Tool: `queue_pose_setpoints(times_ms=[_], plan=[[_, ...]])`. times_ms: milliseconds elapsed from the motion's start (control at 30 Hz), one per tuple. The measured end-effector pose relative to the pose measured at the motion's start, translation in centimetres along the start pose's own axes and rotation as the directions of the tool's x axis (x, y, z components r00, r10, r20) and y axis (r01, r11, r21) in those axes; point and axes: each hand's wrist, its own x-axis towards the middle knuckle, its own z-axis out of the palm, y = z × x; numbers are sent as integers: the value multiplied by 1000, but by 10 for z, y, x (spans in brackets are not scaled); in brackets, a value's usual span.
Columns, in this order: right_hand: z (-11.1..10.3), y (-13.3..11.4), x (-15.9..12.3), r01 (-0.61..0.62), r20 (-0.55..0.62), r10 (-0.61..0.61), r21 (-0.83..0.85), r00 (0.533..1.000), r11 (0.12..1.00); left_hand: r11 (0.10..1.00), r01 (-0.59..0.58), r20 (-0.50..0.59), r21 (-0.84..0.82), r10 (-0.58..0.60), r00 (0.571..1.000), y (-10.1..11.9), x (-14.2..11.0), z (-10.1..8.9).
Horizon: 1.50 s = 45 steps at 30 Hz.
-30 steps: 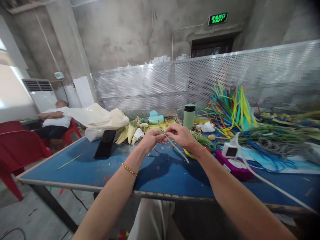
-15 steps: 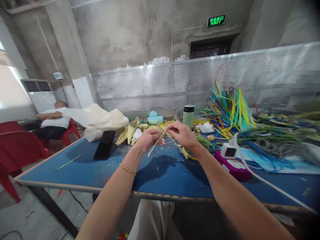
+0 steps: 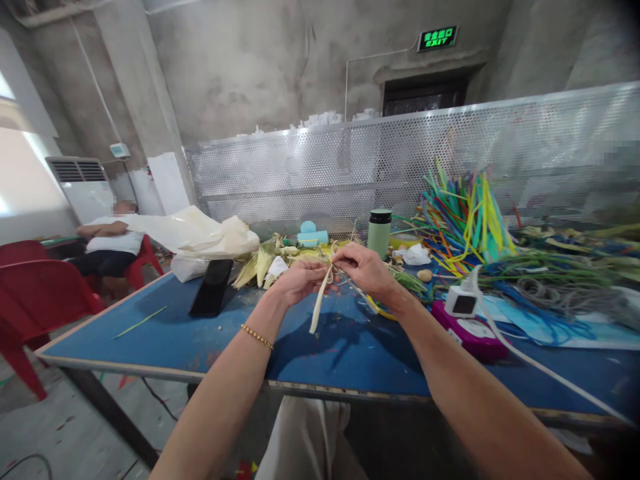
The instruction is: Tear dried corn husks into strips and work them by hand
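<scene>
Leftward, well beyond our left hand (image 3: 304, 281), the black phone (image 3: 211, 288) lies on the blue table (image 3: 200, 347). With that hand's fingers curled, we pinch the pale strips (image 3: 321, 301), which hang between our hands over the tabletop. Just beside it, our right hand (image 3: 364, 268) grips them too, fingertips closed. Behind our right hand stands the green bottle (image 3: 379, 235); farther right sits the magenta box (image 3: 467, 331).

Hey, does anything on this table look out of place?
A thin green strip lies alone left of the phone, away from the husks. The white cable slants loosely across the table at right, where it might snag.
</scene>
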Motion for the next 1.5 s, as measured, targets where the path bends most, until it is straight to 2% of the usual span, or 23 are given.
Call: queue_pose_setpoints(times_ms=[267,367,433,500,600,667,733,833,900,967,1033,1100,1300,1500], plan=[[3,-6,0,55,-30,-56,-28,998,998,999,-22,-86,-41,19,996,-3,3,6],[1,-9,0,1,-142,-12,-71,990,997,993,-114,-155,-17,110,982,-4,6,6],[1,-13,-1,-45,-195,20,-126,981,991,978,-209,-207,22,209,956,-5,8,6],[3,-16,-1,-70,-151,42,-180,988,981,955,-292,-256,51,295,921,-6,10,5],[11,-18,-3,-79,5,82,-205,997,976,935,-354,-306,34,347,887,-8,13,4],[17,-18,-4,-97,52,109,-184,993,978,935,-356,-310,13,342,887,-9,14,5],[21,-18,-4,-121,51,130,-143,990,982,937,-350,-313,-6,331,890,-10,15,5],[22,-20,-3,-237,47,237,1,970,972,935,-354,-308,-29,329,893,-9,14,5],[21,-23,-3,-382,102,369,183,924,906,934,-357,-301,-26,333,894,-7,13,6],[21,-25,-3,-514,213,468,387,858,766,931,-365,-297,-21,343,891,-6,11,8],[24,-25,-4,-581,311,495,530,811,618,925,-378,-307,-35,350,885,-6,11,10],[28,-24,-5,-591,349,488,598,800,542,920,-389,-320,-54,353,879,-6,10,12],[34,-20,-4,-607,352,521,639,777,473,918,-394,-342,-47,356,870,-6,11,14],[31,-21,-3,-613,295,601,661,743,433,923,-377,-230,-81,350,908,-3,10,16]])
